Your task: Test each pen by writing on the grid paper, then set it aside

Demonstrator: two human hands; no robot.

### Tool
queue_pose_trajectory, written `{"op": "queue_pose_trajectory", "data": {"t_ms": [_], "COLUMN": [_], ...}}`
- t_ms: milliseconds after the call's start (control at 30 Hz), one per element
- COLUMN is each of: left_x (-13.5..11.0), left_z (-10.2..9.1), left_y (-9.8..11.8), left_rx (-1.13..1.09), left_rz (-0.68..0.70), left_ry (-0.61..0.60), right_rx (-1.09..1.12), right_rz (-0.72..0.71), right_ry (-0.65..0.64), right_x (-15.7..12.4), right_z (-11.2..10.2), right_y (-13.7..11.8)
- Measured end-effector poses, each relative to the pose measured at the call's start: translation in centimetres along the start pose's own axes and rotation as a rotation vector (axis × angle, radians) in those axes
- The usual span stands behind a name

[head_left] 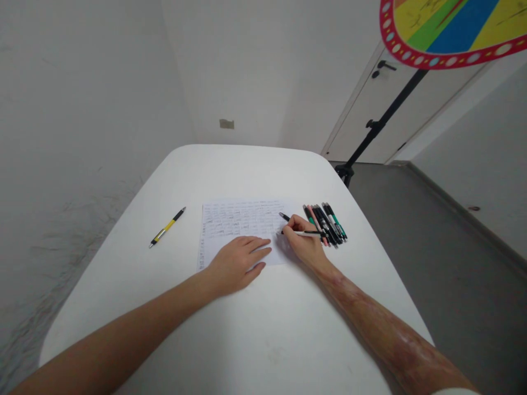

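Observation:
My left hand (241, 260) lies flat on the lower part of a white sheet of paper (214, 247), its fingers stretched out and slightly apart. Rows of handwriting cover the sheet's upper half, and more marks run down its left edge. At the paper's right side, my right hand (304, 241) is closed around a white and black pen (307, 233), whose dark tip points left toward the sheet. A dark pen end (284, 216) shows just above my right fingers; the rest of it is hidden behind the hand.
Several pens (329, 225) lie side by side right of my right hand. A yellow and black pen (167, 227) rests apart on the left of the white table (255, 170). Beyond the table's right edge stands a colourful wheel (448, 33) on a black stand (381, 120).

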State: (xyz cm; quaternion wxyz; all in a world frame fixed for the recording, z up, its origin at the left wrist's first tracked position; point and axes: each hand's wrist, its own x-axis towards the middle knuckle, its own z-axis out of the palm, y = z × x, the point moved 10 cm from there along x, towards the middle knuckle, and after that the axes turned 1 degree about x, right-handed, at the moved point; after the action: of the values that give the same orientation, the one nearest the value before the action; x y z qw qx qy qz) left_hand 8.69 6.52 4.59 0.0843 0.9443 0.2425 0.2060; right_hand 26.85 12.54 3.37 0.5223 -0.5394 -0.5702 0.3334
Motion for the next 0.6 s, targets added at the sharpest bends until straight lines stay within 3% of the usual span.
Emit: {"op": "queue_pose_trajectory", "data": {"t_ms": [600], "left_x": [0.15], "left_z": [-0.11], "left_y": [0.10], "left_rx": [-0.006], "left_rz": [-0.004], "left_ry": [-0.014], "right_rx": [-0.047], "right_rz": [-0.027], "right_ry": [-0.054], "right_x": [-0.06], "right_z": [0.54], "right_y": [-0.15]}}
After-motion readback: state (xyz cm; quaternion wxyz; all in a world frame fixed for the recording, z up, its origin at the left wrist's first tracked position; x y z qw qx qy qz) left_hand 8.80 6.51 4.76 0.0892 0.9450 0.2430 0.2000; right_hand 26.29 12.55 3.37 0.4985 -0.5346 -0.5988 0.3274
